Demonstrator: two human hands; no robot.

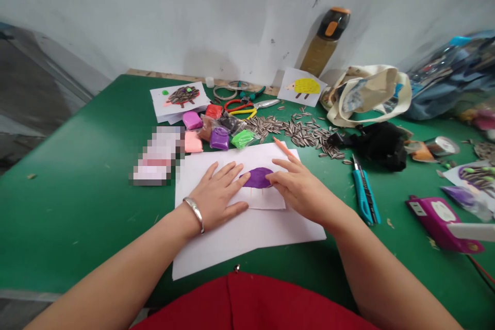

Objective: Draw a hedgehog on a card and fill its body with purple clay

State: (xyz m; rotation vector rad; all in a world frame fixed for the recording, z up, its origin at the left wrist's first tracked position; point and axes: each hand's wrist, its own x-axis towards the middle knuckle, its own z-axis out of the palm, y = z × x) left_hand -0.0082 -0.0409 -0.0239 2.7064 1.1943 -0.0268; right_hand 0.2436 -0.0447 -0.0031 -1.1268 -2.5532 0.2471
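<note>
A small white paper (270, 200) lies on larger white sheets (216, 247). On it is a flat purple oval (256, 178) with thin orange lines below. My left hand (222, 193) rests flat at the paper's left side, fingers spread and fingertips by the oval's left end; a silver bangle circles the wrist. At the oval's right end, the fingertips of my right hand (292, 183) touch the purple edge, its fingers bent and apart, with nothing visible held. An orange pencil-like stick (283, 148) lies just behind my right hand.
Behind the sheets lie clay packets (219, 138), scissors (266, 104) and sunseed-like seeds (305, 131). A pixelated rectangle (157, 157) is left. Right are a teal cutter (365, 193), a black item (382, 147), a magenta device (441, 221) and a cloth bag (367, 95). A bottle (325, 44) stands behind.
</note>
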